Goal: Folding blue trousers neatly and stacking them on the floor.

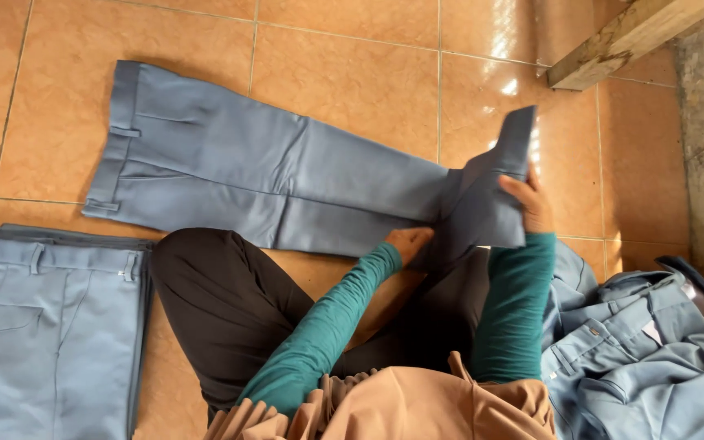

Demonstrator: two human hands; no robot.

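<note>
Both hands work the grey-blue trousers (pixel 270 175) spread across the frame's middle: the right hand (pixel 529 204) grips the lifted leg end for folding, while the left hand (pixel 409 243) presses flat, open, anchoring the crease.

Both arms wear teal sleeves and reach forward toward twelve o'clock. The left hand (pixel 410 242) lies low, palm down, fingers pointing to about one o'clock, the forearm slanting up from seven o'clock. The right hand (pixel 529 201) is raised higher, fingers curled in a pinch, its forearm nearly upright from six o'clock.
</note>
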